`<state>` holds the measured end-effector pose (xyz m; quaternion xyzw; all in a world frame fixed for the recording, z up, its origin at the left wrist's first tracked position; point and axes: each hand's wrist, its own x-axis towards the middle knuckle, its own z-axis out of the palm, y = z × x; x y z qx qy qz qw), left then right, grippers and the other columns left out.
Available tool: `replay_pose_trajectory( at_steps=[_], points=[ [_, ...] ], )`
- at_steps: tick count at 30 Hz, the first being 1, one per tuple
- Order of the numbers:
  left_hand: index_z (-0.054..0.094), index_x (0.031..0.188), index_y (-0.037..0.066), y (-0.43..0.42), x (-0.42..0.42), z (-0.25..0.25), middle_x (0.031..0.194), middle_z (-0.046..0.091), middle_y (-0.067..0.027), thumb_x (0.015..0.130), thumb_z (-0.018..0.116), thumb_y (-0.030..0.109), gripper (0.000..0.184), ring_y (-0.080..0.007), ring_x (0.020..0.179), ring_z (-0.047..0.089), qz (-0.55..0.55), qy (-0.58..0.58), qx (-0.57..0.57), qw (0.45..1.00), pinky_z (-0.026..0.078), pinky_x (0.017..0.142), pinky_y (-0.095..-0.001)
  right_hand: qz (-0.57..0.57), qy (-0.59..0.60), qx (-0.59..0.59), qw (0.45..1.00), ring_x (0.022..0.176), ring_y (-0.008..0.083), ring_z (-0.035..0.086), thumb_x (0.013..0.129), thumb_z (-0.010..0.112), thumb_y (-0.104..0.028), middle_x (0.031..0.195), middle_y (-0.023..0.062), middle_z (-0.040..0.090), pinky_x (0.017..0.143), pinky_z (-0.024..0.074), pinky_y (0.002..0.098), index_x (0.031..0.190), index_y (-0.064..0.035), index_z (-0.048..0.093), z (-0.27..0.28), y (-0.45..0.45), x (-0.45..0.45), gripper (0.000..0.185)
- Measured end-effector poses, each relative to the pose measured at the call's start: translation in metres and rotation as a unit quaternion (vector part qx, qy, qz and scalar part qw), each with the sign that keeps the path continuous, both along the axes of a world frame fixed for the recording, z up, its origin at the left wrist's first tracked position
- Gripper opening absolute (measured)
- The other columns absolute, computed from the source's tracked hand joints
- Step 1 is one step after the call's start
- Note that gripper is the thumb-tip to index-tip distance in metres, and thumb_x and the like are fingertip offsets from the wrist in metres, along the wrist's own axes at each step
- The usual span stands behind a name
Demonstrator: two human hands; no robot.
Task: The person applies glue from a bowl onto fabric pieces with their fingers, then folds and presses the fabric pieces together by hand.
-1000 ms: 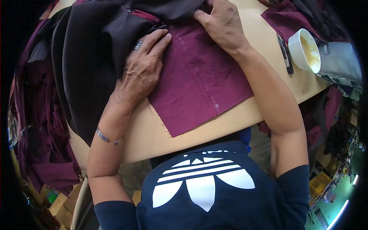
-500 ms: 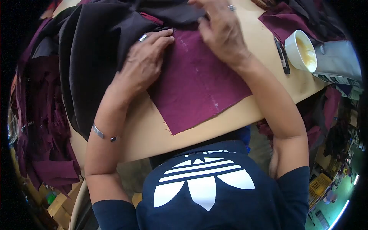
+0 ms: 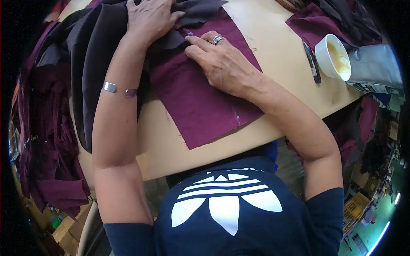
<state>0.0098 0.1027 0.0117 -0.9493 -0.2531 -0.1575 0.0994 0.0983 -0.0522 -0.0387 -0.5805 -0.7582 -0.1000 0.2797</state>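
Maroon cloth (image 3: pixel 192 111), with whitish marks along a line, lies over the table edge under dark cloth (image 3: pixel 96 55) bunched at the left. On the dark cloth near the top rests my left hand (image 3: pixel 151 19), its thumb spread from the other fingers; some fingertips are cut off by the frame. My right hand (image 3: pixel 224 64), with a ring, is bent over the maroon cloth, its thumb and index finger closed at the edge of the dark cloth. The exact contact at those fingertips is small.
On the right of the tan table (image 3: pixel 158 145) are a white bowl (image 3: pixel 332 57) of pale yellow matter, a black tool (image 3: pixel 312 64), a grey packet (image 3: pixel 373 66) and more maroon and dark cloth (image 3: pixel 314 25). Maroon cloth strips (image 3: pixel 51 128) hang at the left.
My left hand has moved up and left onto the dark cloth. My right hand has come down and left to the dark cloth's edge. The dark cloth has shifted over part of the maroon cloth.
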Motion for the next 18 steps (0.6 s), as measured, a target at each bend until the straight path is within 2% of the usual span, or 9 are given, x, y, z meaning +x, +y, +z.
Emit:
replay_pose_trajectory(
  at_steps=[3,4,5,11,14,18],
  points=[
    [0.06,0.083,0.01,0.026,0.0,-0.015,0.086,0.061,-0.0084,0.083,0.058,0.026,0.016,-0.0262,0.086,0.059,-0.028,-0.024,-0.004,0.999,0.04,0.077,-0.0405,0.008,0.012,0.002,1.0,0.095,0.0325,0.057,0.074,0.054,-0.005,0.105,0.0207,0.059,0.079,0.0491,0.0367,0.095,0.0006,0.057,0.0,0.002,0.001,0.022],
    [0.058,0.08,0.01,0.028,-0.002,-0.018,0.079,0.06,-0.0066,0.084,0.057,0.025,0.015,-0.026,0.08,0.06,-0.067,-0.108,0.039,0.991,0.04,0.073,-0.0398,0.011,0.015,-0.004,1.0,0.094,0.0327,0.057,0.073,0.055,-0.005,0.104,0.0205,0.059,0.079,0.0492,0.0369,0.094,0.0006,0.056,0.0,0.002,0.002,0.022],
    [0.057,0.077,0.01,0.03,-0.004,-0.021,0.077,0.059,-0.0061,0.084,0.056,0.022,0.014,-0.0257,0.078,0.059,-0.057,-0.113,0.045,0.991,0.04,0.07,-0.0394,0.015,0.018,-0.01,1.0,0.094,0.0329,0.057,0.072,0.055,-0.005,0.103,0.0204,0.059,0.078,0.0494,0.0371,0.094,0.0006,0.056,0.001,0.002,0.003,0.022],
    [0.056,0.077,0.011,0.03,-0.002,-0.025,0.076,0.057,-0.0065,0.083,0.057,0.019,0.011,-0.0259,0.077,0.058,-0.094,-0.146,0.076,0.982,0.039,0.069,-0.0398,0.016,0.035,-0.046,0.998,0.091,0.0337,0.057,0.069,0.058,-0.004,0.099,0.0196,0.059,0.075,0.0502,0.038,0.092,0.0016,0.055,0.006,0.013,0.006,0.024],
    [0.056,0.077,0.01,0.03,0.0,-0.026,0.076,0.057,-0.0072,0.083,0.058,0.019,0.011,-0.0263,0.078,0.058,-0.102,-0.139,0.075,0.982,0.04,0.07,-0.0399,0.0,0.009,-0.006,1.0,0.09,0.0352,0.057,0.071,0.057,-0.004,0.098,0.0203,0.059,0.076,0.0504,0.0392,0.093,0.0024,0.055,0.003,0.019,0.003,0.023],
    [0.056,0.078,0.01,0.033,-0.001,-0.029,0.077,0.057,-0.0081,0.084,0.058,0.019,0.011,-0.0274,0.078,0.058,-0.089,-0.125,0.06,0.986,0.04,0.07,-0.0404,0.0,0.003,-0.065,0.998,0.09,0.036,0.058,0.075,0.053,-0.006,0.098,0.022,0.059,0.075,0.0511,0.0408,0.095,0.0024,0.054,0.007,0.021,0.001,0.021]
  ],
)
